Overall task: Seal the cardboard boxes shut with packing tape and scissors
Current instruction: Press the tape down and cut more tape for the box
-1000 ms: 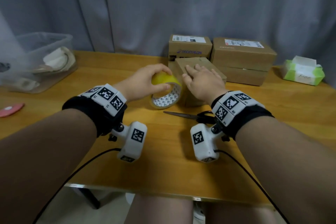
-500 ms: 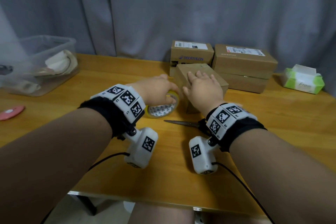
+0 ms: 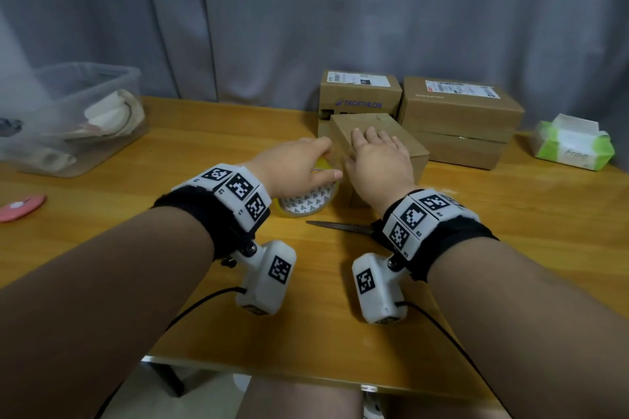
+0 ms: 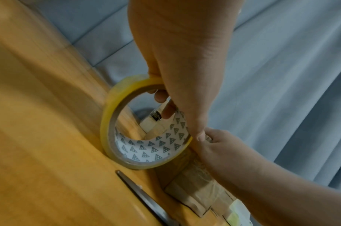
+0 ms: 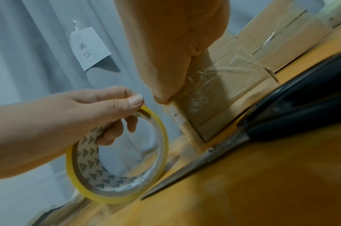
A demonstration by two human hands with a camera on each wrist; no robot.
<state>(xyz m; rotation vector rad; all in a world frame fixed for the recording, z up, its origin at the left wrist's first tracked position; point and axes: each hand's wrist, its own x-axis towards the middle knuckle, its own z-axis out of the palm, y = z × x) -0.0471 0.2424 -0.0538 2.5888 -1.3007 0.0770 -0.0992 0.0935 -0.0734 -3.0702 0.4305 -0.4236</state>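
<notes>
Tape roll (image 3: 308, 202) stands on edge on the table (image 3: 510, 248), touching the near-left corner of the small box (image 3: 405, 143), gripped through its core by the left hand (image 3: 292, 168). Right hand (image 3: 377, 163) lies flat on the box top, fingers straight. Scissors (image 3: 340, 226) lie just nearer, long axis left-right, tips pointing left, handles under the right wrist, so the right hand is nearer.
</notes>
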